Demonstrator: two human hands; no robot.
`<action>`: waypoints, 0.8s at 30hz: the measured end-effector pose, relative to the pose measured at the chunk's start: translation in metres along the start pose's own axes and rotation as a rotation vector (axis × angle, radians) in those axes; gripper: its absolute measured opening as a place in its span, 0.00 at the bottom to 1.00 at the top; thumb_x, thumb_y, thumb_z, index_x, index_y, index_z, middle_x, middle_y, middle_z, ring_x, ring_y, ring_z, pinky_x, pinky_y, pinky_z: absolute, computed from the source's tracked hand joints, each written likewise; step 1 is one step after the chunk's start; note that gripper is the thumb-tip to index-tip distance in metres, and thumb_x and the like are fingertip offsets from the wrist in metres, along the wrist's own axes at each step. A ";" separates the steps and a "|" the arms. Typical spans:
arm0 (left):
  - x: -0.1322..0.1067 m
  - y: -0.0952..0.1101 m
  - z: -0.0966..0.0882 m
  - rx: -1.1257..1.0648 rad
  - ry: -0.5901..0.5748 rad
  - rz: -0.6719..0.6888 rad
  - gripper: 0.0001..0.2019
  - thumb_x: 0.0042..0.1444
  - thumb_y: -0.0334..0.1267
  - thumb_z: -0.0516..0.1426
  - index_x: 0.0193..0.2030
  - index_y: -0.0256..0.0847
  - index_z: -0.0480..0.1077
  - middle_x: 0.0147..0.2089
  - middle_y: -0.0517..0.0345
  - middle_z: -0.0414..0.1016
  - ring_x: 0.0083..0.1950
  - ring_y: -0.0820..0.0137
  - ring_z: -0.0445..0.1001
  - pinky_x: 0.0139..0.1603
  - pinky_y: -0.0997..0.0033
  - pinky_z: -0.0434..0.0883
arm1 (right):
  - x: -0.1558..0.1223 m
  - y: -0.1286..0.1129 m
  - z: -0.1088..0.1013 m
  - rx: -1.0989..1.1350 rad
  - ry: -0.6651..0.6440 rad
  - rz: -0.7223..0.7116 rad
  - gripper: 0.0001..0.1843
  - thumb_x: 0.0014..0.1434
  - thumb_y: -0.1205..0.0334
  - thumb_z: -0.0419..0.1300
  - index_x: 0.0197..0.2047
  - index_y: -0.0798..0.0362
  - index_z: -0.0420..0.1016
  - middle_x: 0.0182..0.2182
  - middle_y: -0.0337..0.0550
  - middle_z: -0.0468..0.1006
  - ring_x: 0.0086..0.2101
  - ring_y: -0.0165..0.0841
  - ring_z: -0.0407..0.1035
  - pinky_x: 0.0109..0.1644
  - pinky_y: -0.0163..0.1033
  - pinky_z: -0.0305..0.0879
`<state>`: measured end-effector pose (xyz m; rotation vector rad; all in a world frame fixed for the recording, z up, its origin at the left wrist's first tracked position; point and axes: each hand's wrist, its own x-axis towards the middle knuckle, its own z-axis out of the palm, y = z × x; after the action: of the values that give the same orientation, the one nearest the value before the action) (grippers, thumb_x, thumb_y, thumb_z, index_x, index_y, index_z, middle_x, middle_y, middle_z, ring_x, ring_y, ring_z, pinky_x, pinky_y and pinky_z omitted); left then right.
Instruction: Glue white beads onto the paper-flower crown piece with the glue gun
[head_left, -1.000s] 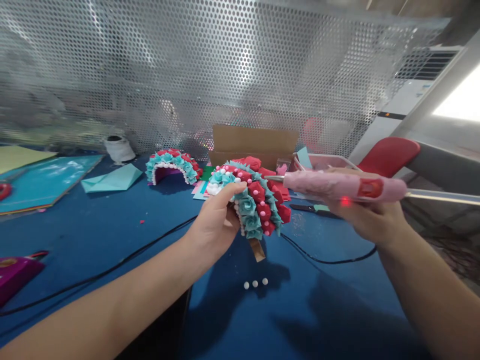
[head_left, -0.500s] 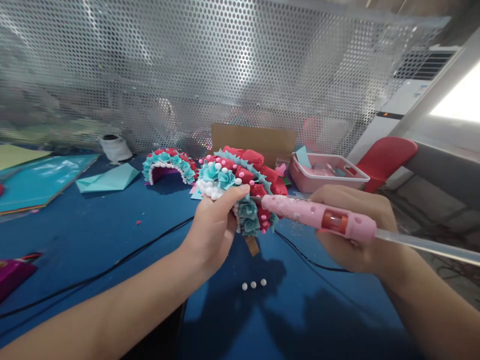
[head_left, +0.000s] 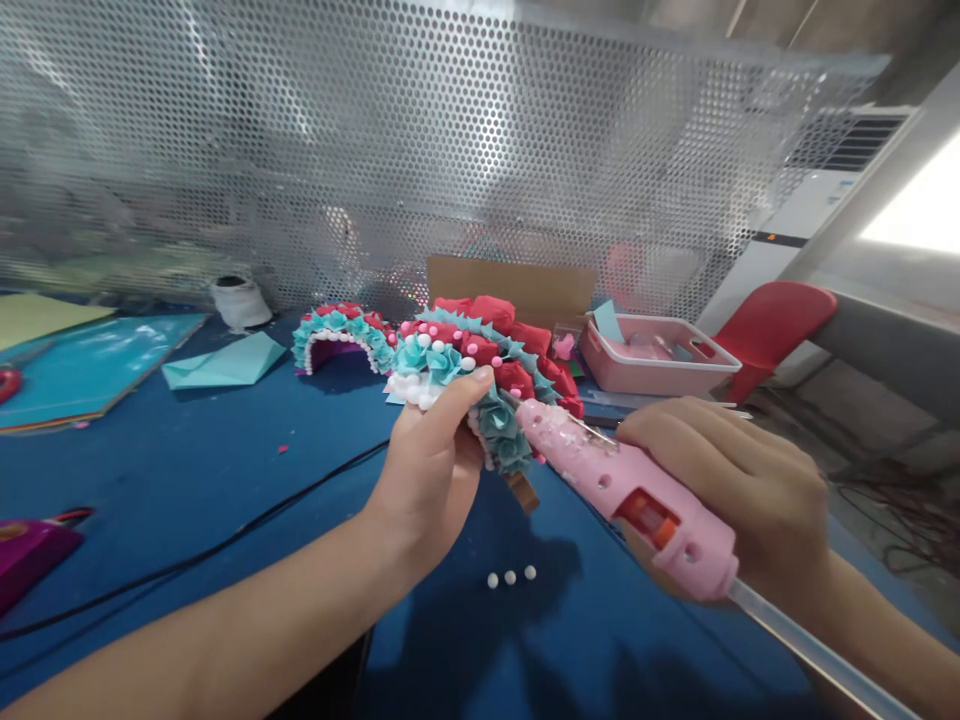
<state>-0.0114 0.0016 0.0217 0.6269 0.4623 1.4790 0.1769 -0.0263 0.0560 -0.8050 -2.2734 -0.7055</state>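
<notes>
My left hand (head_left: 431,455) grips an arched craft piece (head_left: 487,345) covered with red and teal paper flowers, pink and white beads. The thumb presses on its near side among the teal flowers. My right hand (head_left: 720,490) is wrapped round a pink hot glue gun (head_left: 630,490), a clear glue stick (head_left: 817,635) sticking out of its back end. The gun's metal tip points at the flowers just right of my left thumb; whether it touches them I cannot tell. Three white beads (head_left: 510,578) lie in a row on the blue table below the piece.
A similar flowered arch (head_left: 341,335) stands behind to the left, near folded teal paper (head_left: 225,362). A pink basket (head_left: 660,360) sits back right, a cardboard sheet (head_left: 517,292) at the back. A black cable (head_left: 262,515) crosses the table; a purple object (head_left: 34,565) lies far left.
My right hand has tilted the glue gun, so its back end is lower and nearer and its tip slants up. The craft piece has turned slightly in my left hand.
</notes>
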 end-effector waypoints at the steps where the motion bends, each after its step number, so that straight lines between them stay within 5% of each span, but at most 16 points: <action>1: 0.000 0.000 0.000 0.001 -0.007 -0.002 0.04 0.51 0.32 0.59 0.35 0.41 0.71 0.37 0.60 0.74 0.45 0.66 0.73 0.47 0.67 0.69 | 0.000 0.000 0.000 0.004 0.005 0.001 0.02 0.54 0.65 0.55 0.32 0.53 0.65 0.27 0.48 0.74 0.28 0.38 0.68 0.29 0.41 0.57; 10: -0.003 0.003 0.002 -0.055 0.002 -0.044 0.03 0.51 0.30 0.58 0.33 0.41 0.71 0.33 0.61 0.70 0.37 0.71 0.70 0.41 0.71 0.68 | -0.001 0.004 -0.001 0.056 0.000 0.040 0.08 0.54 0.66 0.56 0.39 0.49 0.64 0.28 0.43 0.74 0.28 0.35 0.68 0.30 0.39 0.62; 24: -0.008 0.007 0.009 -0.058 0.085 -0.062 0.03 0.50 0.29 0.58 0.32 0.40 0.72 0.34 0.62 0.74 0.35 0.74 0.72 0.35 0.75 0.70 | 0.006 0.013 0.000 0.550 -0.039 0.293 0.05 0.53 0.63 0.55 0.34 0.48 0.72 0.24 0.40 0.70 0.22 0.31 0.63 0.22 0.39 0.58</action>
<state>-0.0117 -0.0077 0.0323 0.5016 0.4985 1.4584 0.1820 -0.0155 0.0639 -0.8484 -2.1598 0.0740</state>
